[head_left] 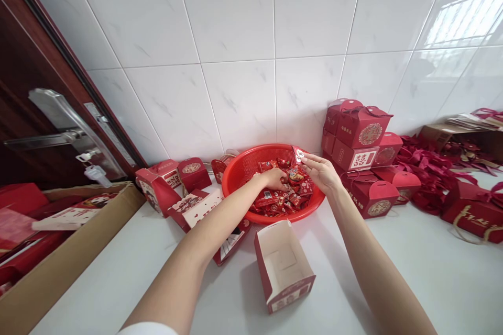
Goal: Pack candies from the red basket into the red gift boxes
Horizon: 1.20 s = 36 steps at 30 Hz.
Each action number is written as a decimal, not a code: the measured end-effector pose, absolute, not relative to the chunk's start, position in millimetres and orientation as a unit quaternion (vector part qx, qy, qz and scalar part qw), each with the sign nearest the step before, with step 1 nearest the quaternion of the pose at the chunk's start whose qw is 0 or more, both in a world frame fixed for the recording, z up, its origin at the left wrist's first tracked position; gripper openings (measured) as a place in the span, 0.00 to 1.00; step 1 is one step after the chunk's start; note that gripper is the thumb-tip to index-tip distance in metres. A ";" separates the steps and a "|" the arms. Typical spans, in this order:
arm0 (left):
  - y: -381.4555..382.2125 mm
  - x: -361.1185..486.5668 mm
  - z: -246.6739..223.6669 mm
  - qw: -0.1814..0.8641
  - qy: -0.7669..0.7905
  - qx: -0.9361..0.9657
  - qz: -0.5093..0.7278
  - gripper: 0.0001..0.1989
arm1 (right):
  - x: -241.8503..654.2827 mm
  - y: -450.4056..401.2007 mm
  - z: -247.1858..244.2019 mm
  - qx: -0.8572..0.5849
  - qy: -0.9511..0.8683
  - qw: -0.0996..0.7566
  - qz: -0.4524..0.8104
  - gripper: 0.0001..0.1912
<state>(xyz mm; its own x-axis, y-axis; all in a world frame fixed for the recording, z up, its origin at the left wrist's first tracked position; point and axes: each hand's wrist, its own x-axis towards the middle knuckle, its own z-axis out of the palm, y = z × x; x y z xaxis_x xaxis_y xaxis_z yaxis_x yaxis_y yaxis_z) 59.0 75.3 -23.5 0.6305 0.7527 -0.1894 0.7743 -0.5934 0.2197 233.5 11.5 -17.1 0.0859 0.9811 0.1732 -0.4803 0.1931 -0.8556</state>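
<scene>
Fingers (307,163) of our right hand (322,172) pinch a packet (299,154) by the basket (232,178), right of centre; our left hand (274,178) dips among sweets (281,201) mid-frame, its grip unclear to us. One open box (283,259) sits lower centre.

A dark reddish-brown door (23,63) with a silvery metal lever handle (47,140) and hanging keys with pale plastic heads (96,172) fills the upper left of the frame, beside a glossy white wall of grey-veined tiles (236,15). An open brown cardboard carton (86,241) stands at lower left; heaped crimson ribbons (420,172) lie at right, near a small brown cardboard box (434,137).
</scene>
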 end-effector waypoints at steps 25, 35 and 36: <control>52.0 80.5 -13.1 0.068 0.368 0.922 -0.105 0.23 | 239.1 11.1 -16.1 -0.311 -0.389 0.654 0.569 0.16; 52.3 69.0 2.7 0.015 0.437 0.892 -0.112 0.10 | 237.8 11.2 -14.9 -0.310 -0.383 0.658 0.570 0.15; 53.3 68.0 2.3 0.016 0.443 0.889 -0.114 0.10 | 237.7 11.1 -14.7 -0.310 -0.383 0.658 0.570 0.14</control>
<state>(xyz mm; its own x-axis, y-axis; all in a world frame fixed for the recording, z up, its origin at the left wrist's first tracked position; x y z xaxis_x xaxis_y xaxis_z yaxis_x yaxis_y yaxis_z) 68.0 53.3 2.3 0.5823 0.7837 -0.2162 0.7909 -0.6076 -0.0724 237.7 11.1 -14.7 0.0578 0.9871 0.1495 -0.5119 0.1578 -0.8444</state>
